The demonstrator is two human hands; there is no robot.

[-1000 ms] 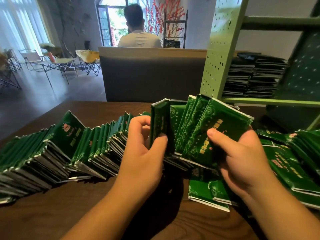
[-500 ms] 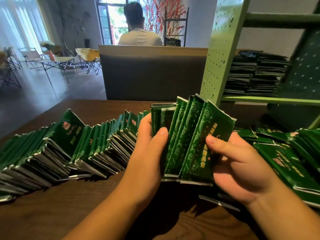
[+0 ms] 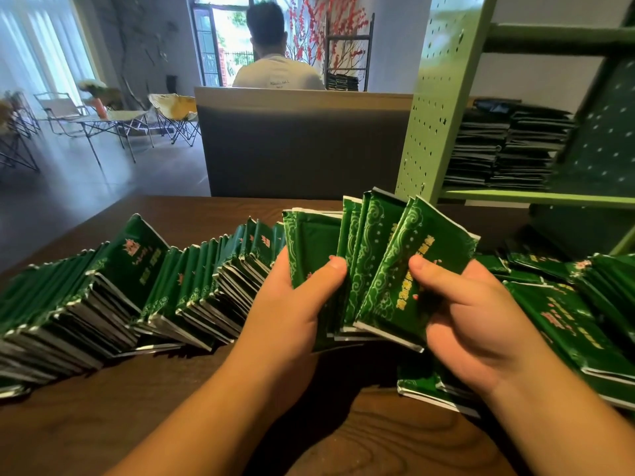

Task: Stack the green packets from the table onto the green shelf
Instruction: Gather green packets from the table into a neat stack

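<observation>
Gripping a fanned packet bundle [image 3: 378,266] upright over table [image 3: 171,424], left hand [image 3: 295,310] and right hand [image 3: 470,324] both clasping it, shelf [image 3: 443,97] behind

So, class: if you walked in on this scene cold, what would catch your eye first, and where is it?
First, the fanned bunch of green packets at centre, gripped between the left hand and the right hand. Next, the long leaning row of packets across the table's left. Then the green shelf at upper right, holding dark stacks.
</observation>
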